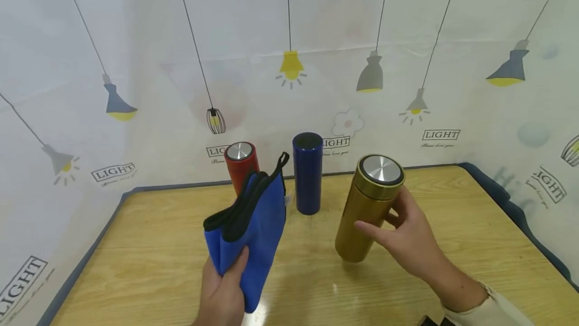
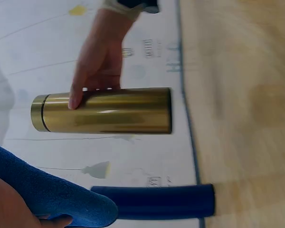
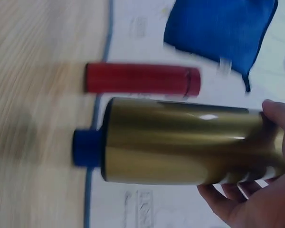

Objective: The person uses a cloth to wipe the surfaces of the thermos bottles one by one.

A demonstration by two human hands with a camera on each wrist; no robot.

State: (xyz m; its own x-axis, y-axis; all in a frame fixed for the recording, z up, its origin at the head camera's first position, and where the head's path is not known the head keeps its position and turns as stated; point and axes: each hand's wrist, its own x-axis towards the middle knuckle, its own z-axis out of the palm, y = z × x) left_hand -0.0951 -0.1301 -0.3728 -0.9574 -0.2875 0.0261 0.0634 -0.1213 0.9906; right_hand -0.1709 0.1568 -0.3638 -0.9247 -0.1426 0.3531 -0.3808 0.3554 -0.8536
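Observation:
My right hand [image 1: 413,243] grips a gold thermos flask [image 1: 366,215] with a silver-topped lid, its thumb on the near side and fingers around the far side. The flask leans slightly and its base is held above the table, as both wrist views show. In my left hand [image 1: 223,291] is a folded blue cloth [image 1: 264,240] with black edging and a small hanging loop, pinched between thumb and fingers. Behind the cloth stands a red flask [image 1: 242,168], its lower part hidden in the head view. A slim dark blue flask [image 1: 308,175] stands upright between the two hands.
The wood-grain table [image 1: 149,255] ends at the back against a white sheet [image 1: 253,24] printed with hanging lamps. Bunched dark blue edging [image 1: 488,185] of the sheet runs along the table's right side.

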